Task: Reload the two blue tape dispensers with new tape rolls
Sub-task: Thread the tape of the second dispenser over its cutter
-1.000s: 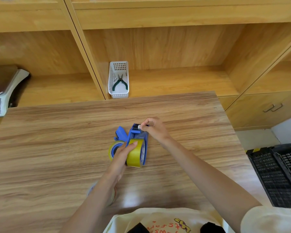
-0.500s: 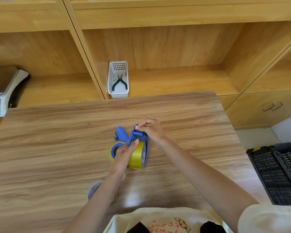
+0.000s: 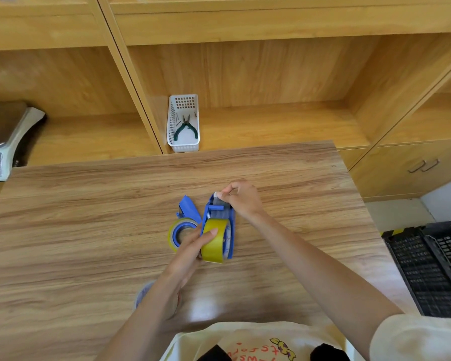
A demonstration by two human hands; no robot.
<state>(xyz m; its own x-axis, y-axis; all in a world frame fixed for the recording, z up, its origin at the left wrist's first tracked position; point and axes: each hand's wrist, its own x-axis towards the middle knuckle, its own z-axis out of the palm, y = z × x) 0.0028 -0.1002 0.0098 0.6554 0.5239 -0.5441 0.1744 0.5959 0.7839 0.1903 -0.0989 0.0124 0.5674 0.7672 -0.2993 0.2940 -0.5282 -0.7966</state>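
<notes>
My left hand [image 3: 190, 250] wraps the yellow tape roll [image 3: 215, 241] seated in the upright blue dispenser [image 3: 220, 220], thumb laid across the roll's face. My right hand [image 3: 242, 198] pinches the tape's free end [image 3: 217, 198] at the dispenser's far tip, fingers closed tight on it. Just left, touching my left fingers, the second dispenser [image 3: 188, 208] lies flat with its own yellow roll [image 3: 176, 234] — half hidden by my hand. A spent roll [image 3: 143, 295] sits under my left forearm on the table [image 3: 76, 230]. Beyond, a white basket [image 3: 184, 123] holds pliers [image 3: 186, 127]
</notes>
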